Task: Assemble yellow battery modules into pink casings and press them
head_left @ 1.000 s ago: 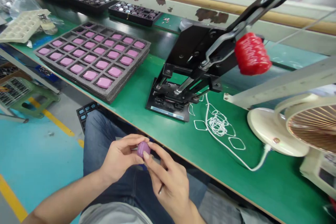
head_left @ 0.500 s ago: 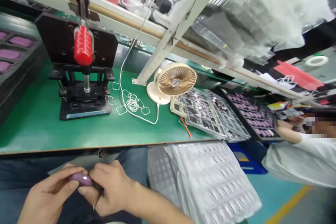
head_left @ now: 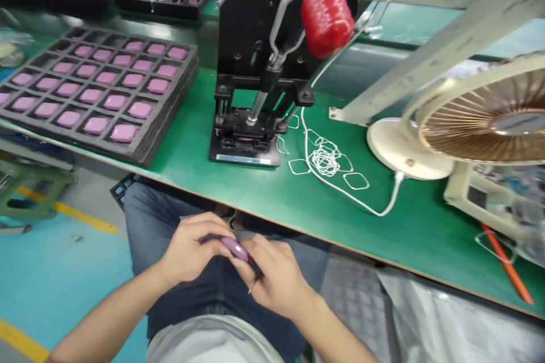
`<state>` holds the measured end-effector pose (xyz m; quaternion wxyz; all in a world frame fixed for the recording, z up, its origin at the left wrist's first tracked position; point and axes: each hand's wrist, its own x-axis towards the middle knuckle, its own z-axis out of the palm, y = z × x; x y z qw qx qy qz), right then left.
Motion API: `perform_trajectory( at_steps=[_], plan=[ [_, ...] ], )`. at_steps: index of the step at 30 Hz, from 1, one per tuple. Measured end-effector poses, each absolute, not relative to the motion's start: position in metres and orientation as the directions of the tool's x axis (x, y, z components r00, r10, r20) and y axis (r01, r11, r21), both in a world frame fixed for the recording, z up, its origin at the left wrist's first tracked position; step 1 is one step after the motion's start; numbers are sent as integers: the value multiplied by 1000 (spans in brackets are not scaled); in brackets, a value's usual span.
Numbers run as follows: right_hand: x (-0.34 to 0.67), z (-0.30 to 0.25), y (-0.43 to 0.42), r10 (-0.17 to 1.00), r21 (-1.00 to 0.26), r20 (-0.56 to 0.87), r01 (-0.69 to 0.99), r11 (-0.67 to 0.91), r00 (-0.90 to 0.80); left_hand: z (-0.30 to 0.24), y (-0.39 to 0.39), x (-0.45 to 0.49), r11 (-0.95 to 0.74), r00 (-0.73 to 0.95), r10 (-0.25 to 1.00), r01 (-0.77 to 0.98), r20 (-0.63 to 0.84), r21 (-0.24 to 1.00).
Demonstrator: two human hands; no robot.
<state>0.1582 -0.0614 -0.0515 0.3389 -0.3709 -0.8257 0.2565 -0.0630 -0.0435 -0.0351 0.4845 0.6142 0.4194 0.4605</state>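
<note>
Head view: the left hand (head_left: 191,247) and right hand (head_left: 276,275) pinch a purple piece (head_left: 234,248) at opposite ends above the lap (head_left: 183,299), apparently to steady it; the gray tray (head_left: 169,113), with separate compartments, likely keeps pink pieces (head_left: 125,133) from touching.

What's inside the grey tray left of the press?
Pink pieces, set singly across most of the tray. Whatever lies under them is covered, and the tray's left corner is out of frame.
</note>
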Motion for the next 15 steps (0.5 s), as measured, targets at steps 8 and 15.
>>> perform_trajectory(
  at_steps=[8,15],
  plan=[
    [136,-31,-64,686,-611,-498,-348,-712,-530,-40,-47,-72,-312,277,922,126,269,942],
    [127,-17,-56,562,-389,-598,-407,-827,-571,-33,-39,-76,-676,300,732,214,611,705]
  ],
)
